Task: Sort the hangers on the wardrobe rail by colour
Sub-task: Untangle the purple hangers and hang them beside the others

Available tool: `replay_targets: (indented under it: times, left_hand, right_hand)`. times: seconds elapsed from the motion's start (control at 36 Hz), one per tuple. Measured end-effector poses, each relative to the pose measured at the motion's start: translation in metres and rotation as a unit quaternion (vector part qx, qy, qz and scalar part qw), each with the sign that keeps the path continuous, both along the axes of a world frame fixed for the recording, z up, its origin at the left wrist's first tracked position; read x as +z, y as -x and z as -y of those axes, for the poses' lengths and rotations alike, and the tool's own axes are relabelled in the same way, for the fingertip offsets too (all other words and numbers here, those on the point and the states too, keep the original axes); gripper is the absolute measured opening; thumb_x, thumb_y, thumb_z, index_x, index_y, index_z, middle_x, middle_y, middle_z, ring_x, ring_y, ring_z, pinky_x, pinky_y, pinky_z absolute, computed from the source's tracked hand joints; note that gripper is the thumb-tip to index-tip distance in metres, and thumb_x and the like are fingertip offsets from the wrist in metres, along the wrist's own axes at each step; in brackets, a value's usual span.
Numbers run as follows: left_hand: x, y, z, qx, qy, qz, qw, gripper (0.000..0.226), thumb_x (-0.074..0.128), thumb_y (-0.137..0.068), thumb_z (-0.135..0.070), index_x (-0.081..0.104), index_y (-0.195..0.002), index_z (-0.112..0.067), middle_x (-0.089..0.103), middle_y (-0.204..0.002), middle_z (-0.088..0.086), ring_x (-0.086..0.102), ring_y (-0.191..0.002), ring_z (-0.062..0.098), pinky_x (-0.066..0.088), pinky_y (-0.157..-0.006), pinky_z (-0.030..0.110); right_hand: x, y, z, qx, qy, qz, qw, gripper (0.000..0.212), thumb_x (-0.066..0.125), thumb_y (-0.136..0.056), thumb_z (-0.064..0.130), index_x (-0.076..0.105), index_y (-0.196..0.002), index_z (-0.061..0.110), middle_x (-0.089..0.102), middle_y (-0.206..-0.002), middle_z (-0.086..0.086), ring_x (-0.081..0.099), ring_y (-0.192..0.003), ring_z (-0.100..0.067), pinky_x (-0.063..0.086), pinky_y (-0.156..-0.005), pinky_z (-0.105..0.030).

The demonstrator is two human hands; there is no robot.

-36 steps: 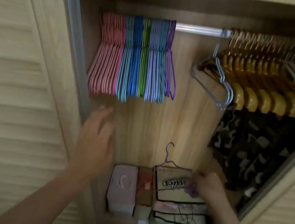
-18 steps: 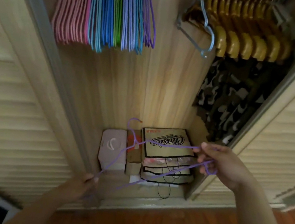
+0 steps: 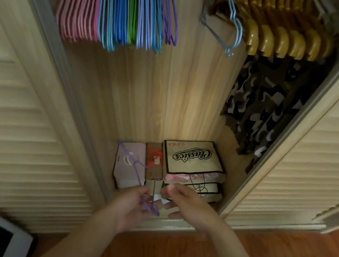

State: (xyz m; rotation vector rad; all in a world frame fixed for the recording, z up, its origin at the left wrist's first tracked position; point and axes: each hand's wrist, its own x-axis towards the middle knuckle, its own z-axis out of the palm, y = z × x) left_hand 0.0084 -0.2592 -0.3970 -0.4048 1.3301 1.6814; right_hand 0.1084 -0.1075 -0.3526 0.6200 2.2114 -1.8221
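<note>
While the left hand [image 3: 131, 206] gripped a purple hanger [image 3: 134, 167] low beside the relaxed, empty right hand [image 3: 190, 204], the colour-grouped hangers [image 3: 118, 3] hung high above them, leaving, seemingly, this stray to rehang.

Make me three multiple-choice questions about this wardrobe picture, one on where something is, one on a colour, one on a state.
1. Where is the Classics bag?
A. on the wardrobe floor
B. on the rail
C. outside on the wooden floor

2. What colour is the hanger in the left hand?
A. pink
B. purple
C. green

3. What is the right hand doing?
A. gripping the hanger
B. open, holding nothing
C. pulling a door

Answers: 1 A, it lies beside small boxes at the bottom. 2 B, purple wire runs from the left fingers. 3 B, fingers relaxed, apart from the hanger.
</note>
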Motion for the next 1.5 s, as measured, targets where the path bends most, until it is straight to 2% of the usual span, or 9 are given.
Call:
replay_targets:
  times: [0.11, 0.31, 0.5, 0.69, 0.86, 1.03, 1.14, 1.31, 1.5]
  left_hand:
    - [0.013, -0.013, -0.015, -0.014, -0.050, -0.010, 0.999, 0.029, 0.049, -0.108, -0.026, 0.062, -0.111, 0.000, 0.075, -0.092, 0.017, 0.076, -0.083, 0.028, 0.059, -0.074, 0.041]
    - [0.027, -0.031, -0.039, 0.009, -0.091, 0.016, 0.996, 0.035, 0.062, -0.101, -0.027, 0.069, -0.121, 0.002, 0.068, -0.121, 0.026, 0.069, -0.109, 0.037, 0.061, -0.082, 0.044]
    - [0.040, -0.039, -0.062, -0.032, -0.048, -0.040, 0.998, 0.033, 0.065, -0.099, -0.034, 0.069, -0.120, -0.009, 0.071, -0.119, 0.019, 0.068, -0.104, 0.035, 0.059, -0.067, 0.041]
    - [0.049, -0.030, -0.073, -0.090, -0.048, -0.043, 0.994, 0.030, 0.065, -0.100, -0.020, 0.065, -0.126, -0.004, 0.068, -0.110, 0.017, 0.065, -0.101, 0.030, 0.061, -0.065, 0.036]
    - [0.081, 0.008, -0.086, -0.202, 0.034, -0.241, 0.949, 0.014, 0.063, -0.102, -0.027, 0.074, -0.097, -0.020, 0.074, -0.106, 0.003, 0.072, -0.098, 0.022, 0.058, -0.095, 0.043]
    - [0.179, 0.072, -0.064, -0.083, 0.133, -0.665, 0.730, 0.020, 0.061, -0.097, -0.007, 0.069, -0.091, -0.024, 0.064, -0.100, -0.007, 0.062, -0.087, 0.005, 0.039, -0.072, 0.006]
    - [0.252, 0.120, -0.023, 0.009, 0.221, -0.843, 0.490, 0.014, 0.065, -0.092, -0.004, 0.073, -0.095, -0.015, 0.059, -0.118, 0.002, 0.056, -0.113, 0.019, 0.039, -0.095, 0.026]
    - [0.351, 0.176, 0.032, 0.070, 0.380, -0.896, 0.218, 0.029, 0.052, -0.087, -0.018, 0.073, -0.098, -0.001, 0.064, -0.117, 0.022, 0.054, -0.118, 0.041, 0.046, -0.101, 0.053]
    - [0.387, 0.219, 0.079, 0.044, 0.496, -0.866, 0.030, 0.024, 0.052, -0.089, -0.014, 0.069, -0.091, 0.002, 0.063, -0.115, 0.030, 0.055, -0.122, 0.048, 0.034, -0.116, 0.056]
  right_hand:
    - [0.000, -0.001, 0.007, -0.002, -0.010, -0.009, 1.000, 0.040, 0.035, -0.108, 0.045, 0.066, -0.117, 0.021, 0.072, -0.109, -0.004, 0.067, -0.095, -0.014, 0.059, -0.083, -0.034]
    - [0.005, -0.009, -0.008, 0.004, -0.056, -0.008, 0.998, 0.037, 0.037, -0.107, 0.049, 0.063, -0.123, 0.027, 0.068, -0.114, 0.002, 0.066, -0.100, -0.012, 0.059, -0.084, -0.032]
    - [0.004, -0.014, -0.009, 0.001, -0.089, -0.012, 0.996, 0.035, 0.044, -0.104, 0.050, 0.063, -0.118, 0.025, 0.069, -0.092, 0.004, 0.063, -0.074, -0.007, 0.052, -0.070, -0.029]
    - [-0.004, -0.015, -0.013, -0.062, -0.101, -0.028, 0.993, 0.042, 0.034, -0.108, 0.047, 0.062, -0.130, 0.025, 0.071, -0.112, 0.002, 0.066, -0.086, -0.009, 0.048, -0.066, -0.020]
    - [0.019, 0.001, -0.021, -0.210, -0.125, -0.072, 0.967, 0.035, 0.038, -0.108, 0.022, 0.058, -0.081, 0.014, 0.052, -0.068, 0.004, 0.048, -0.061, -0.012, 0.033, -0.056, -0.030]
    - [0.085, 0.020, -0.050, -0.282, -0.144, -0.165, 0.934, 0.039, 0.041, -0.108, 0.027, 0.058, -0.076, 0.013, 0.051, -0.068, 0.001, 0.048, -0.062, -0.013, 0.036, -0.059, -0.029]
    - [0.142, 0.041, -0.064, -0.297, -0.144, -0.238, 0.914, 0.039, 0.042, -0.105, 0.030, 0.060, -0.075, 0.013, 0.054, -0.066, -0.006, 0.051, -0.064, -0.023, 0.039, -0.066, -0.042]
    - [0.212, 0.089, -0.070, -0.313, -0.148, -0.295, 0.891, 0.039, 0.041, -0.106, 0.032, 0.062, -0.078, 0.013, 0.053, -0.069, -0.003, 0.051, -0.066, -0.020, 0.041, -0.065, -0.040]
    - [0.266, 0.167, -0.068, -0.295, -0.183, -0.357, 0.867, 0.038, 0.036, -0.108, 0.027, 0.060, -0.082, 0.013, 0.055, -0.073, -0.002, 0.053, -0.069, -0.017, 0.039, -0.059, -0.032]
